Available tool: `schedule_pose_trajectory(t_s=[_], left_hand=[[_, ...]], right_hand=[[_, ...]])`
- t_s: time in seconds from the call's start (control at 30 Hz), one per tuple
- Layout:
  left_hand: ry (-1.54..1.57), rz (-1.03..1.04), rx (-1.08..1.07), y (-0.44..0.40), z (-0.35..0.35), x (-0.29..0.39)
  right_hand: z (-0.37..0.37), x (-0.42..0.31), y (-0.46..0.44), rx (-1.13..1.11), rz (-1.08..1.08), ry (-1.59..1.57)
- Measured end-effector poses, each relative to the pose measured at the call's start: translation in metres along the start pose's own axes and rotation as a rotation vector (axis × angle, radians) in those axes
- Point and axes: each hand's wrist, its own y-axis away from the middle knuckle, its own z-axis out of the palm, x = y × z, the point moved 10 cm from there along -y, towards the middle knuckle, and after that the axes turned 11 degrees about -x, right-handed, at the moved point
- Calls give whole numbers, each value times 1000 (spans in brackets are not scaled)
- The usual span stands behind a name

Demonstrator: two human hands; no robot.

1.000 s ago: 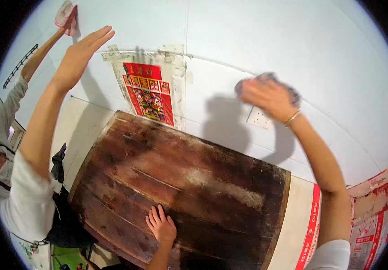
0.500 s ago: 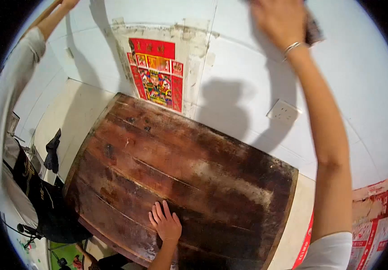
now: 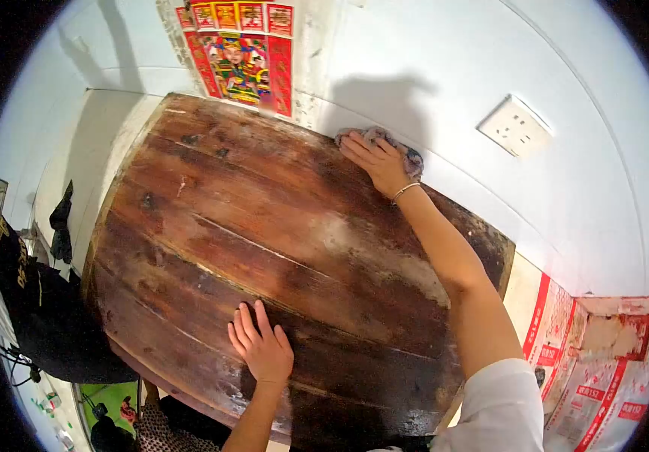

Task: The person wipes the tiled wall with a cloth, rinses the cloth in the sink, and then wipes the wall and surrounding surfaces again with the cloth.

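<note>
My left hand (image 3: 262, 345) lies flat on the worn brown wooden table (image 3: 211, 196), fingers spread, nothing under it that I can see. At the table's far edge, against the white wall, my right hand (image 3: 375, 160) presses a crumpled greyish rag (image 3: 413, 160). Its fingers stretch over the cloth, which bulges out on both sides. The tabletop is made of planks with light cracks, dark stains and pale patches. A thin bracelet (image 3: 405, 193) circles my right wrist.
Above the far edge, a red printed poster (image 3: 243, 64) is stuck to the wall. A wall socket (image 3: 515, 126) is on the right. Red-and-white printed wrapping (image 3: 595, 384) covers something at lower right. A person in a black apron (image 3: 53, 316) stands at left.
My right hand has come down from high on the wall with the rag to the table's far edge. My left hand stays on the table. The other person's raised arm has left the view.
</note>
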Motion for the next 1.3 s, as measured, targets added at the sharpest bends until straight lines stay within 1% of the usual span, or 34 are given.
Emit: schedule_pose_trajectory(t_s=[0.03,0.07,0.1,0.13,0.17,0.23,0.27,0.3,0.33,0.37,0.4,0.43,0.47,0.5,0.53,0.6,0.63,0.7,0.73,0.77,0.8,0.83,0.87,0.9,0.93,0.97,1.03,1.07,1.1,1.17,1.2,1.23,1.27,1.3], left_hand=[[-13,11,29,-1,-2,3],[-31,16,8,-1,0,2],[-22,45,13,0,1,5],[-40,19,-6,0,2,4],[-53,0,-22,1,3,5],[-54,0,-27,3,3,7],[-96,-23,-59,5,8,6],[-137,-53,-85,4,12,6],[-116,-16,-61,5,13,11],[-160,-18,-33,7,14,12],[-211,-27,-8,9,12,12],[-204,-12,4,10,10,15],[-218,-44,-18,11,16,10],[-241,-75,-44,11,19,8],[-272,-79,-47,11,24,7],[-262,-55,-13,11,27,5],[-257,-48,4,12,26,8],[-260,-56,-14,13,22,12],[-259,-81,-40,13,24,10],[-255,-104,-67,13,27,7],[-254,-101,-64,12,28,8],[-261,-102,-49,11,29,7],[-269,-107,-37,11,30,6],[-268,-114,-30,10,32,6],[-270,-107,-18,9,34,6],[-283,-100,-11,10,35,2],[-278,-105,-13,11,31,5],[-254,-96,-20,13,30,5],[-277,-103,-35,14,31,3],[-224,-57,-7,12,29,6],[-228,-45,9,12,28,7],[-246,-39,5,12,29,6],[-243,-53,0,12,30,4],[-235,-67,-8,12,33,3]], right_hand=[[-2,7,13,-18,10,55],[-7,14,30,-35,28,66],[-4,22,47,-168,32,-43],[1,31,69,-300,43,-148],[-2,43,93,-318,77,-122],[14,58,158,-436,25,138],[9,70,196,-483,31,125],[-12,75,219,-542,-30,411],[-28,91,254,-515,35,253],[-41,109,286,-476,90,89],[-61,125,297,-480,110,108],[-91,141,302,-485,108,290],[-123,151,305,-490,106,479],[-151,170,301,-434,171,438],[-186,188,294,-320,211,381],[-277,215,263,-90,291,419],[-306,236,258,26,336,438],[-383,267,258,349,434,251],[-421,258,276,655,426,341],[-424,267,304,779,529,470],[-419,285,335,822,680,321],[-415,285,366,880,872,219],[-384,295,414,1208,1005,-290],[-334,308,465,1437,1036,-604],[-282,304,516,1452,1222,-444],[-244,288,546,1278,1339,-183],[-43,292,667,1701,1583,-614],[22,277,651,1390,1781,-1298],[70,237,620,946,1852,-1955],[72,234,612,1308,1698,-1196],[-1,213,559,1458,1604,-1145],[-40,218,528,1376,1425,-1056],[-105,210,492,1054,1480,-439],[-161,202,450,1031,1428,-542]])
